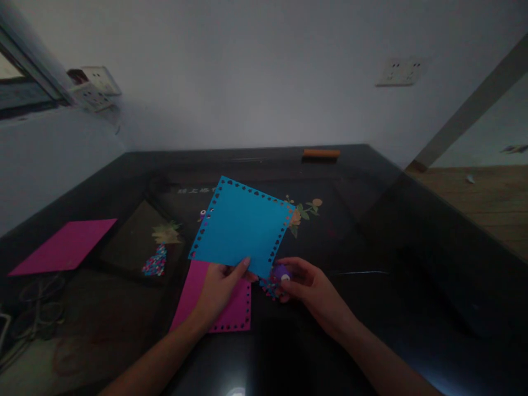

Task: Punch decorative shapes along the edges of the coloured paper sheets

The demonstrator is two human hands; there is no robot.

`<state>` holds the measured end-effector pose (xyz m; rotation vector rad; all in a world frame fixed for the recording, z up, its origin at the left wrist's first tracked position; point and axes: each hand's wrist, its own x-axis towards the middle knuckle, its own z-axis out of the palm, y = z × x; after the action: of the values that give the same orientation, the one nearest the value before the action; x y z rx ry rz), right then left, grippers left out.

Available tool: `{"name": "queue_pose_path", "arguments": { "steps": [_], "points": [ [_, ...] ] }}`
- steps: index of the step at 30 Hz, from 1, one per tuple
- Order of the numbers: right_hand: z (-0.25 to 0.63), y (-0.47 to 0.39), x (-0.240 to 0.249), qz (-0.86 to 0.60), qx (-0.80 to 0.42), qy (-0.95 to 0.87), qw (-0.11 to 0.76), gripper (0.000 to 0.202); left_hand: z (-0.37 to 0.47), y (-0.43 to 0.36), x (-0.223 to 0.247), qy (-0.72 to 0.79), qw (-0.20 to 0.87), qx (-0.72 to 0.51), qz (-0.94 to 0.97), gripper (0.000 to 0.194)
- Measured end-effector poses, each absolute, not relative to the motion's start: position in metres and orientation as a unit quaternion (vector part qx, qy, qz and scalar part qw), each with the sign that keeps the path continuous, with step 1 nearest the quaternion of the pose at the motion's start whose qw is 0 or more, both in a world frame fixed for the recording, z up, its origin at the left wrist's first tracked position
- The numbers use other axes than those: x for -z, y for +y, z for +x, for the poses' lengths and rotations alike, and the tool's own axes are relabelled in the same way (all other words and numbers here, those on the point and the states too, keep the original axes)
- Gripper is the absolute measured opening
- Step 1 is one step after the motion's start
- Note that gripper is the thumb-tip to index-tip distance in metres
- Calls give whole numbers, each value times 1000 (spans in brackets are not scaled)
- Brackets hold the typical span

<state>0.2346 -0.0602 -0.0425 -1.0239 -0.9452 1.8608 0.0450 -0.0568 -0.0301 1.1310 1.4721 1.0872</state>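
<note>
Blue sheet [247,225] is taken as the clock's centre, held up askew over the dark table [363,236]. Its lower edge is pinched by the left hand [220,283], thumb on top; at its five o'clock corner a purple punch [281,273] is grasped by the right hand [305,281]. Whether the punch is pressed down cannot be told. Small shaped holes are seen along the sheet's upper, left and right edges; along the lower edge none are made out, though part is covered by fingers, so that side is judged unfinished. At seven o'clock lies a pink sheet [237,305], pierced along its right and bottom edges, its upper edge hidden. At nine, well apart, no holes are made out in a second pink sheet [66,247], judged unworked. Loose confetti [155,261] is heaped between eight and nine; more is scattered at five, near the punch.
</note>
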Motion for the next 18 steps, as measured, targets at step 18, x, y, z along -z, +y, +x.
{"name": "queue_pose_path", "arguments": {
  "steps": [18],
  "points": [
    [232, -65, 46, -427, -735, -343, 399, 36, 49, -62, 37, 616, 463, -422, 478, 23]
  ]
}}
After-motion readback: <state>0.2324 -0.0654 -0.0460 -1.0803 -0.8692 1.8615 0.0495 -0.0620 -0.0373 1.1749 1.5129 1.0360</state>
